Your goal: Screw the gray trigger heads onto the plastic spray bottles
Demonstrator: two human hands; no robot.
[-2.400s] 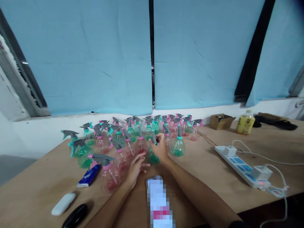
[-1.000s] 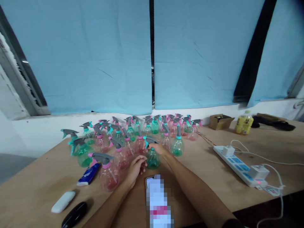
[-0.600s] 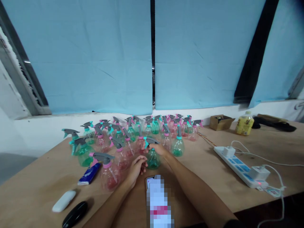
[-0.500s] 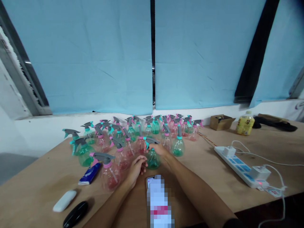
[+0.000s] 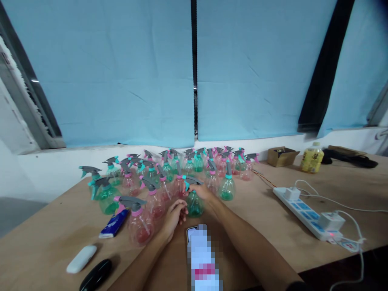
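A green spray bottle (image 5: 194, 204) with a grey and teal trigger head stands upright on the wooden table (image 5: 257, 214), in front of a crowd of several pink and green spray bottles (image 5: 169, 171). My right hand (image 5: 202, 190) is closed round its neck, just under the trigger head. My left hand (image 5: 174, 214) rests beside the bottle's base with its fingers curled, touching or nearly touching it; whether it grips anything I cannot make out. A pink spray bottle (image 5: 138, 220) stands just left of my left wrist.
A blue packet (image 5: 113, 224), a white oblong object (image 5: 81, 259) and a black one (image 5: 95, 275) lie at the near left. A phone (image 5: 191, 231) lies near my arms. A power strip (image 5: 306, 210) with plugs and cables, a cardboard box (image 5: 282, 155) and a yellow drink bottle (image 5: 311, 158) lie to the right.
My right hand brought the trigger head down onto the green bottle and slid to grip its neck. In the last second the hands have barely moved.
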